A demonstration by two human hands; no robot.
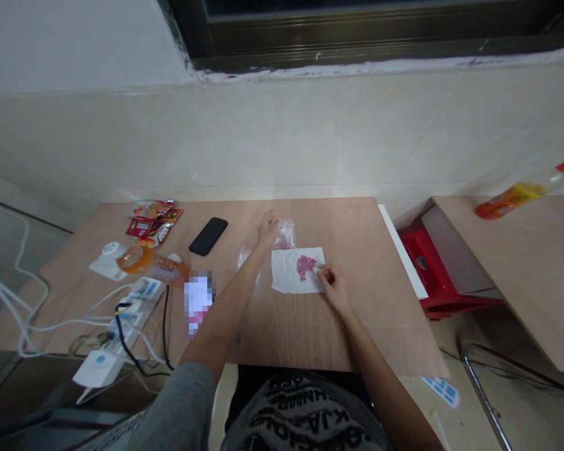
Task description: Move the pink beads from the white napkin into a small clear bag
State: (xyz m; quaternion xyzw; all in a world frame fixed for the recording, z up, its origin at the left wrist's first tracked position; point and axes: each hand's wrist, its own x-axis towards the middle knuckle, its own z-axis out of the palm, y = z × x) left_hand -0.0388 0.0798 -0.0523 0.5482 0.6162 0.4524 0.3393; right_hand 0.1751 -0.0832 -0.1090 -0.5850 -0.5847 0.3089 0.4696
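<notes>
A white sheet of paper [282,272] lies on the table with a cluster of small pink beads [305,267] on it. My right hand [337,289] is at the sheet's right edge, thumb and fingers pinched together beside the beads. What sits in the pinch is too small to make out. Behind the sheet lies a clear plastic bag [286,232] with some pink beads at its bottom. My left hand [267,228] rests just left of that bag, fingers apart; whether it touches the bag is unclear. Another clear bag [243,255] lies partly under my left forearm.
A black phone [208,236], red snack packets [154,220] and an orange drink bottle [153,263] lie to the left. A power strip [122,332] with cables crosses the table's left front. At right are a red stool [420,263] and another table with a bottle [521,194].
</notes>
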